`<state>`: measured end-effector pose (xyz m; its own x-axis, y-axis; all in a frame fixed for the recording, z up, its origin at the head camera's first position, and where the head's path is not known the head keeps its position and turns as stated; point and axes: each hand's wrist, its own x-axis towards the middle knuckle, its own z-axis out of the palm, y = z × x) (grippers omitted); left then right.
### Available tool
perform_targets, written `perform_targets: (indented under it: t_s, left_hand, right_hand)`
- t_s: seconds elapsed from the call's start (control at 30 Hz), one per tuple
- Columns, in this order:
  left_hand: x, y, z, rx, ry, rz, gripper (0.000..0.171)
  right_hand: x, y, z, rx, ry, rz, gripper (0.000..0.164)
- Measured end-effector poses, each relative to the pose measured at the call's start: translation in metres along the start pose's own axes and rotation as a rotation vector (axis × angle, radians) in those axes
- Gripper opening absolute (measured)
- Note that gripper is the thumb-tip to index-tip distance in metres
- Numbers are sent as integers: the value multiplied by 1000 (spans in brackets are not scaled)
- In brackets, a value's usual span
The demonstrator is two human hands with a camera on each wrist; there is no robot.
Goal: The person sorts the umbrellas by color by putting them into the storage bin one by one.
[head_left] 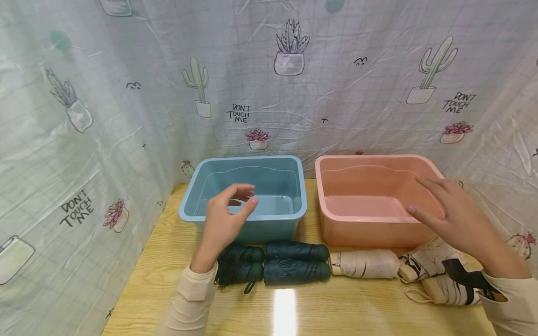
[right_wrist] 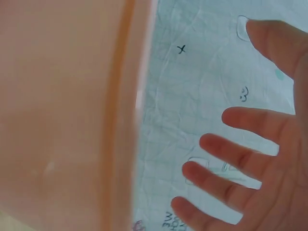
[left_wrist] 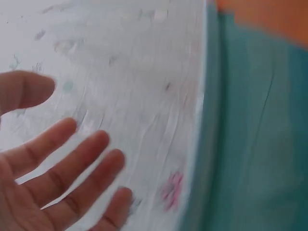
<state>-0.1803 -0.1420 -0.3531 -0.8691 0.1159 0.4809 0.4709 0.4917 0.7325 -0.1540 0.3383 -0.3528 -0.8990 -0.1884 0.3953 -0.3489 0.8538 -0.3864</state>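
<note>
My left hand [head_left: 222, 214] hovers over the front of the blue bin [head_left: 248, 217], its fingers loosely bent and nothing in them. In the left wrist view the left hand [left_wrist: 62, 178] is spread beside the bin's blue-green wall [left_wrist: 255, 134]. Over the right side of the pink bin [head_left: 370, 233] hangs my right hand [head_left: 458, 214], fingers extended and holding nothing; the right wrist view also has this hand [right_wrist: 250, 163] spread. Several dark folded umbrellas [head_left: 296, 272] lie before the blue bin. Beige folded umbrellas [head_left: 365, 263] lie in front of the pink one.
Both bins stand side by side on a wooden table [head_left: 336, 308], with no contents visible in them. A whitish curtain [head_left: 260, 93] printed with cacti hangs behind and at the sides. The right sleeve and a black strap [head_left: 462, 273] partly cover the rightmost beige umbrellas.
</note>
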Motion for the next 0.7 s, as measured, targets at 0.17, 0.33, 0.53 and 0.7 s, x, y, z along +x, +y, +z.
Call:
perform_targets:
  t_s: [0.17,0.33,0.53,0.7]
  left_hand:
    - [-7,5,37,-176,-12,14,18]
    - [-14,12,67,-287,-59,10,16]
    - [-24,23,101,-326,-150,-11,22]
    - [-32,27,125,-288,-184,-11,33]
  right_hand:
    - [-19,3,6,23,104,10,63]
    - [-35,6,14,98,207,67,56]
    - [-53,10,25,151,377,182,52]
    - [-64,13,34,178,518,296,47]
